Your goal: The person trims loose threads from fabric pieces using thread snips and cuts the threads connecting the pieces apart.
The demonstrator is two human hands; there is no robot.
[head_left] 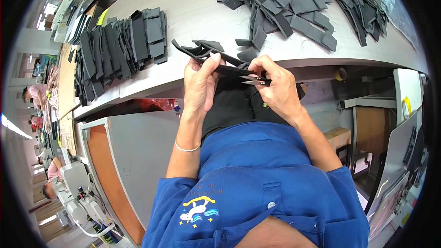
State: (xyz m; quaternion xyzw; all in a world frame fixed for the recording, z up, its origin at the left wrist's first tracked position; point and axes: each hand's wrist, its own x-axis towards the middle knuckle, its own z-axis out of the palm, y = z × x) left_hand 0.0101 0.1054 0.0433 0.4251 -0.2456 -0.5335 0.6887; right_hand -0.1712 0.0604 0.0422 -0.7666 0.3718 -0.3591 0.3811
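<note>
My left hand (200,82) is closed on a folded dark grey fabric strip (228,70), its thumb pressing from above. The strip stretches across to my right hand (279,86), whose thumb and fingers pinch near its right end. Small thread snips (255,81) also sit in my right hand, with the pointed metal blades directed left, just below the strip. Both hands are in front of the table's near edge, over my lap. Whether the blades touch the cloth I cannot tell.
On the pale table (193,16), a neat row of dark fabric pieces (121,48) lies at the left. Loose heaps of similar pieces (275,7) spread at the far right. A grey cabinet (142,151) stands below left, and a sewing machine (76,188) farther left. Other people sit beyond.
</note>
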